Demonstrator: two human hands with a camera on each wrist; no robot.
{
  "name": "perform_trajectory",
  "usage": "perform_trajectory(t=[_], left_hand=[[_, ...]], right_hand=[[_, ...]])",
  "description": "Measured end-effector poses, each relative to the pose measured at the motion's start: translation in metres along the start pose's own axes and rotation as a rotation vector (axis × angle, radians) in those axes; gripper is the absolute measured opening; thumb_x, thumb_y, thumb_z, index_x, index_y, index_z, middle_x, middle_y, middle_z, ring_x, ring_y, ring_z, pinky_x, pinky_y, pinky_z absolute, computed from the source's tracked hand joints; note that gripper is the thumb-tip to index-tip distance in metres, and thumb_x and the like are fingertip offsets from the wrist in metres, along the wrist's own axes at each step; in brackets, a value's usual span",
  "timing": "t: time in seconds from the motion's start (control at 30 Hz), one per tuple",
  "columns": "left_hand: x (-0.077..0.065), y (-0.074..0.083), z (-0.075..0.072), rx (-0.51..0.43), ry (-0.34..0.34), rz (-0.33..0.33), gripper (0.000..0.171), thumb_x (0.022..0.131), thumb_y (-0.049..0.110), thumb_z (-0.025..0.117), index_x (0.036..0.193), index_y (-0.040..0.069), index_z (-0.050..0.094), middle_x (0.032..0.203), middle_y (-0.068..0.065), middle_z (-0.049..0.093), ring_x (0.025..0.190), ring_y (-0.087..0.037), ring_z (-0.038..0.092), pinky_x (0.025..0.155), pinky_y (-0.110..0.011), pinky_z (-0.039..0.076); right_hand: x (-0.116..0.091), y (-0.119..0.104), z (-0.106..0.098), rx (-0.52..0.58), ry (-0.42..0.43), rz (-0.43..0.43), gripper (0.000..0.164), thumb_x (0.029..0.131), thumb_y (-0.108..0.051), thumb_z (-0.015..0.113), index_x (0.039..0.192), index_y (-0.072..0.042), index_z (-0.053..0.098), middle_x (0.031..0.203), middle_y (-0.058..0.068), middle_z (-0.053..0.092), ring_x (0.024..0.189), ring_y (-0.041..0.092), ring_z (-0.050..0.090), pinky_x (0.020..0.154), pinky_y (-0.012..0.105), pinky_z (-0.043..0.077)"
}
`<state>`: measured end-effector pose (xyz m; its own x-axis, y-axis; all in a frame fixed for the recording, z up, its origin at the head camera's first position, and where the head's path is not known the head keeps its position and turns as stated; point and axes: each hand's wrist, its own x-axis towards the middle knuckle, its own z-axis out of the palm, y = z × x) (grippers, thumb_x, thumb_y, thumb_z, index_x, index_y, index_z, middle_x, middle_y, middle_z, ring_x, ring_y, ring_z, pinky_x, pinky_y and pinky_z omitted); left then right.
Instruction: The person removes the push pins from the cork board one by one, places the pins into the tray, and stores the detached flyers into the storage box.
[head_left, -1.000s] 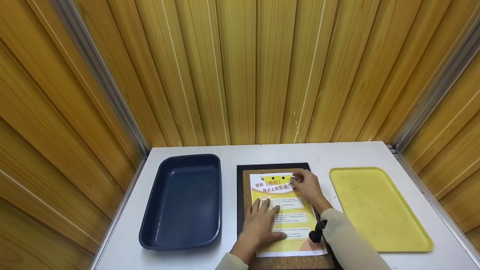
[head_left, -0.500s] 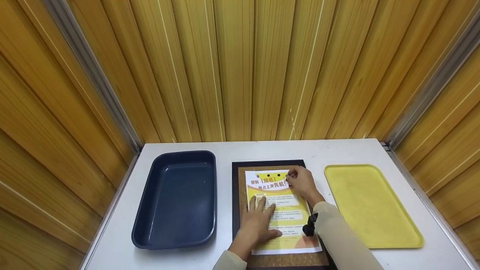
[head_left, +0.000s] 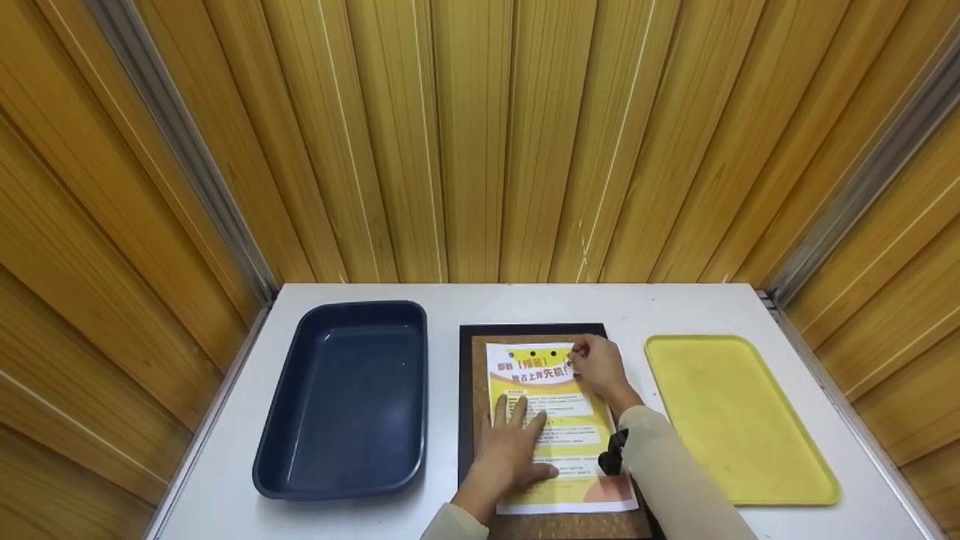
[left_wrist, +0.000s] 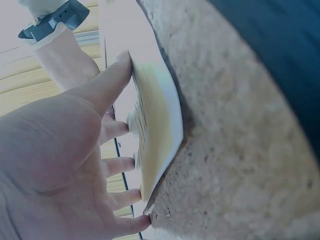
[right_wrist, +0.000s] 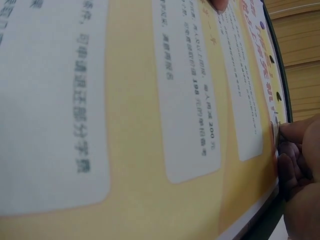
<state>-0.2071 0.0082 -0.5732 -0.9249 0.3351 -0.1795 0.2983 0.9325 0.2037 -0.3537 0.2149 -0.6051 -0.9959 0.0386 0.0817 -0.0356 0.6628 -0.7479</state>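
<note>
A printed yellow and white poster sheet (head_left: 555,450) lies on a cork board (head_left: 480,390) with a black border. My left hand (head_left: 510,454) rests on the sheet's lower left, fingers spread; in the left wrist view the sheet's edge (left_wrist: 172,115) bows up off the cork. At the top right corner my right hand (head_left: 600,367) pinches a small pushpin, mostly hidden by the fingertips. Along the sheet's top sit a purple pushpin (head_left: 511,355) and two black dots, the left one (head_left: 533,353) and the right one (head_left: 553,353), perhaps pins or holes.
A deep dark blue tray (head_left: 421,375) stands left of the board. To the right lies a shallow yellow tray (head_left: 742,420), partly behind the right sleeve. Both rest on a white table (head_left: 450,296), with wood-patterned panels (head_left: 480,150) around it.
The head view has shifted slightly, so everything sits a little farther left. My right hand stays at the sheet's top right corner with small finger movements; my left hand keeps its place.
</note>
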Motion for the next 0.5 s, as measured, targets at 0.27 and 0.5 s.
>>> perform_trajectory(t=[0.27,0.5], left_hand=[[-0.0008,-0.002,0.0029,0.001,-0.024,-0.006,0.091,0.083,0.071,0.077,0.16,0.033,0.049,0.172,-0.007,0.034,0.159,-0.041,0.023,0.124,-0.063,0.026],[0.0012,-0.0019,0.0027,-0.033,0.005,0.005,0.09,0.083,0.069,0.079,0.16,0.032,0.05,0.171,-0.008,0.035,0.159,-0.042,0.024,0.124,-0.063,0.027]], right_hand=[[-0.0035,0.0022,0.004,-0.029,-0.008,-0.005,0.004,0.101,-0.002,0.067,0.104,0.0,0.069,0.093,0.009,0.066,0.081,0.02,0.064,0.065,0.031,0.056],[-0.0001,0.0014,0.0016,-0.068,0.02,-0.056,0.003,0.1,-0.004,0.068,0.1,-0.001,0.069,0.09,0.008,0.066,0.077,0.019,0.064,0.065,0.032,0.054]])
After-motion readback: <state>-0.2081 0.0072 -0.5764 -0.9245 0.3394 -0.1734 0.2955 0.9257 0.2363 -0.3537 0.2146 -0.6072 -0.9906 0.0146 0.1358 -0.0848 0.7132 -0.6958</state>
